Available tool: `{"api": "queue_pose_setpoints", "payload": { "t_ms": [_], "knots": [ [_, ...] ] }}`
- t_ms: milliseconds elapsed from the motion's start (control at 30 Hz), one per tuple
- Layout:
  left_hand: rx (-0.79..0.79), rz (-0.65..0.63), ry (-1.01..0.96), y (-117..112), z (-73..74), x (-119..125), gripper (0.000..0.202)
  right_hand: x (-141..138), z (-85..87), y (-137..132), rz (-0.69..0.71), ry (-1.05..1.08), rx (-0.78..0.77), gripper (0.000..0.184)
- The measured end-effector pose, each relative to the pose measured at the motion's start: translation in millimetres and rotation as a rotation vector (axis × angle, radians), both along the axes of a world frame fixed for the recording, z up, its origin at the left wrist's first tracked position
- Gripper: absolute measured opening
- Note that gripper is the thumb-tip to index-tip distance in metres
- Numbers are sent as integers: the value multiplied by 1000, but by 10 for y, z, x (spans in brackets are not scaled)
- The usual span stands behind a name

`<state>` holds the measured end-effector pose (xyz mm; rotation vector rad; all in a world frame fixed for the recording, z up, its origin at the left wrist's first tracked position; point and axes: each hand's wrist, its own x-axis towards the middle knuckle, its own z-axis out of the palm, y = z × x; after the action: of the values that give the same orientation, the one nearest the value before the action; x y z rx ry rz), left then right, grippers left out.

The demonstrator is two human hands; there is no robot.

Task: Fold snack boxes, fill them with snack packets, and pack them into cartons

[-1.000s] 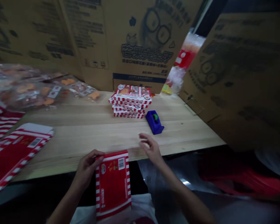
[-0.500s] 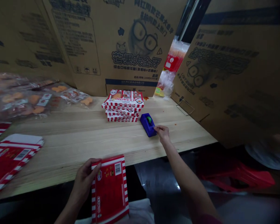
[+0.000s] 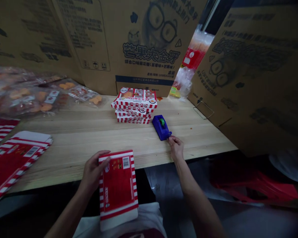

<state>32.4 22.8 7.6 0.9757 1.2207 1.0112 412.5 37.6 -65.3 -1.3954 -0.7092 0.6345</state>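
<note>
My left hand (image 3: 94,170) grips the left edge of a red and white striped carton (image 3: 118,185) that rests flat on my lap at the table's front edge. My right hand (image 3: 176,147) is stretched out over the wooden table (image 3: 89,138), fingers pinched together just in front of a small blue tape dispenser (image 3: 161,127); what the fingers pinch is too small to make out. Right behind the dispenser stands a stack of three filled striped boxes (image 3: 134,105).
Flat striped cartons (image 3: 15,158) lie in a pile at the left. Clear bags of orange snacks (image 3: 34,96) cover the back left. Large printed cardboard boxes (image 3: 139,43) wall in the back and right. A red plastic stool (image 3: 258,188) stands on the floor to the right.
My right hand reached out to the blue tape dispenser and has drawn back slightly from it, fingers pinched. The left hand kept hold of the carton.
</note>
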Motion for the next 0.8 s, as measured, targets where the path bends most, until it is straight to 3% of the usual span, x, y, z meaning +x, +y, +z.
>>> {"api": "queue_pose_setpoints", "payload": {
  "t_ms": [100,200,267,367,467,633,700,800],
  "knots": [
    [14,-62,-35,271,241,-78,46,3,0,53,-89,21,26,28],
    [11,-217,5,552,446,-197,46,0,80,45,-135,12,52,30],
    [9,-362,81,699,512,-276,42,-36,150,-4,-153,-7,63,33],
    [52,-572,220,823,497,-339,32,-243,267,-107,-106,-40,57,35],
    [183,-712,321,840,410,-286,21,-698,413,-184,116,-59,7,34],
    [234,-783,319,741,320,-72,16,-1565,716,-172,921,-312,-52,29],
    [237,-797,307,686,331,-43,16,-1762,797,-142,1005,-489,-23,32],
    [234,-803,297,607,383,-93,16,-1888,833,-112,963,-662,-33,34]
  ]
}}
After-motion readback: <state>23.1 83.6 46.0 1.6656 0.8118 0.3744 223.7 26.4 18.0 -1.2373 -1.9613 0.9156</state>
